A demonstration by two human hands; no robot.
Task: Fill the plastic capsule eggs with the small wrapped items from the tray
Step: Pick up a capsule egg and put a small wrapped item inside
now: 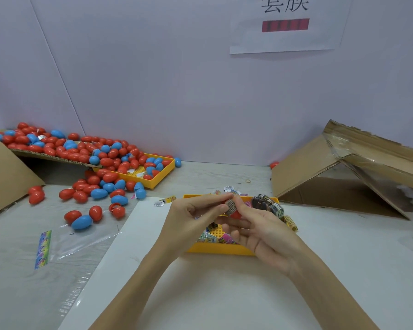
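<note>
Behind the fingers of the left hand (196, 214) and right hand (255, 225), mostly hidden: a red egg (235, 214), only a sliver showing below the fingertips, open or closed impossible to tell. Pinched at the fingertips, a small wrapped item (230, 206), print too blurred to read. Under both palms, much of the yellow tray (215, 248) covered. Far left of the fingers, a cardboard flap (7, 172) cut off by the edge. Far right, a cardboard box (358, 167) cut off likewise. Above, a paper sign (285, 25) cropped at the top
</note>
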